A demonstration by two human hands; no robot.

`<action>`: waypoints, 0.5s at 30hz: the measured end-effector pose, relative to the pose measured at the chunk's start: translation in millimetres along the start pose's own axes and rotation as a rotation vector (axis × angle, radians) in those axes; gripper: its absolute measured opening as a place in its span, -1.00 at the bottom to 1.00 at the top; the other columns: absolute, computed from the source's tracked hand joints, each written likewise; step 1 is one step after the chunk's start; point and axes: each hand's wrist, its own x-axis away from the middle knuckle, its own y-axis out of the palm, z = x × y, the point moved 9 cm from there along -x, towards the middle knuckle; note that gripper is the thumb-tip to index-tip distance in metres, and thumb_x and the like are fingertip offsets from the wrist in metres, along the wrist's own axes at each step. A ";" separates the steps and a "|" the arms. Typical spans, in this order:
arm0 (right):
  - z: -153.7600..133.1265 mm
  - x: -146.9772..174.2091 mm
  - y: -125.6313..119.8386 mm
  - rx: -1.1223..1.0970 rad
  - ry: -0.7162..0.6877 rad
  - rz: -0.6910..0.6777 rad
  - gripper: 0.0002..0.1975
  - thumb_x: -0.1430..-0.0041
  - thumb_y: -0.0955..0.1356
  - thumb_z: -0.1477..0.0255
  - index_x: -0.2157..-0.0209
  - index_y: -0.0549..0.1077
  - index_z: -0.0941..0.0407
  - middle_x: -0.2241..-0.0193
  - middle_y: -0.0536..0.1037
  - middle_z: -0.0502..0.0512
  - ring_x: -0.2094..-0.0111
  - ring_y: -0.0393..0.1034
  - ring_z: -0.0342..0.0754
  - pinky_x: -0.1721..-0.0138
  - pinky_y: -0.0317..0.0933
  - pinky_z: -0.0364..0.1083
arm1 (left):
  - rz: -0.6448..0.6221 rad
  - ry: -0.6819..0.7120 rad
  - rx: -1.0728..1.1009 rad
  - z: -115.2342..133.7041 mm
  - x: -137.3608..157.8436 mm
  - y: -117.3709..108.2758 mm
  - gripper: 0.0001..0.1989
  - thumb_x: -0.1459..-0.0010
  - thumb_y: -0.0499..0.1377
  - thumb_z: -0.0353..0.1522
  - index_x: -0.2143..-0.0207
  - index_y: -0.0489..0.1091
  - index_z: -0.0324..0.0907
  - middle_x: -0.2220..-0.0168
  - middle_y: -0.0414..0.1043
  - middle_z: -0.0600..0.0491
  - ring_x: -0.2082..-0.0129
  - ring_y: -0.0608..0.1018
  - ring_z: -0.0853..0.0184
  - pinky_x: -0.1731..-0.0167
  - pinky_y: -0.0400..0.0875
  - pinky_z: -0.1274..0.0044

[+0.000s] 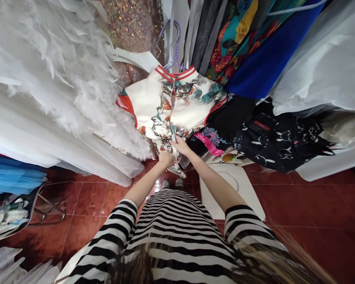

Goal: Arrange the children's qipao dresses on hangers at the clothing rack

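Observation:
A white floral dress (148,94) with red-and-white trim at collar and armholes hangs before me on a purple hanger (177,51). Its front opening runs down the middle and is parted near the collar. Low on that opening, my right hand (180,146) is closed on the fabric edge. My left hand (166,158) is closed on the fabric just below and to the left of it. The fingertips are partly hidden, so any small fastener between them cannot be made out. Below my hands the dress's lower part falls toward the floor.
White feathered gowns (62,71) crowd the left side. To the right hang a blue garment (275,51) and a black patterned bag (281,138). A white board (233,189) lies on the red tiled floor (301,201). A metal-framed rack (47,201) stands lower left.

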 end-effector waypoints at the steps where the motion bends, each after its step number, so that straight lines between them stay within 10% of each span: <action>1: -1.9 1.2 0.5 -0.004 0.002 0.012 -0.88 -0.06 0.36 0.38 0.32 0.42 0.09 0.34 0.55 0.02 0.23 0.45 0.01 0.08 0.34 0.04 | -0.006 0.001 0.002 0.0 -0.3 1.8 -0.51 -0.19 0.16 -0.04 0.05 0.51 -0.23 0.05 0.52 -0.28 -0.01 0.56 -0.01 0.04 0.44 0.35; 9: 1.1 21.6 -1.9 -0.181 -0.008 0.071 -0.86 -0.03 0.37 0.37 0.35 0.34 0.08 0.39 0.50 -0.01 0.34 0.42 -0.07 0.22 0.35 -0.06 | 0.028 0.036 0.160 -8.8 -13.8 13.1 -0.41 -0.27 0.05 0.01 -0.05 0.44 -0.29 0.01 0.53 -0.27 -0.04 0.56 0.09 -0.01 0.39 0.46; 15: 26.8 41.3 1.7 -0.140 0.042 -0.009 -0.76 0.04 0.43 0.30 0.48 0.29 0.08 0.56 0.39 -0.09 0.48 0.32 -0.15 0.37 0.28 -0.13 | 0.129 0.192 0.420 -19.0 -17.0 14.4 -0.59 -0.20 0.16 -0.04 0.24 0.52 -0.22 0.26 0.58 -0.12 0.16 0.59 0.17 0.14 0.40 0.47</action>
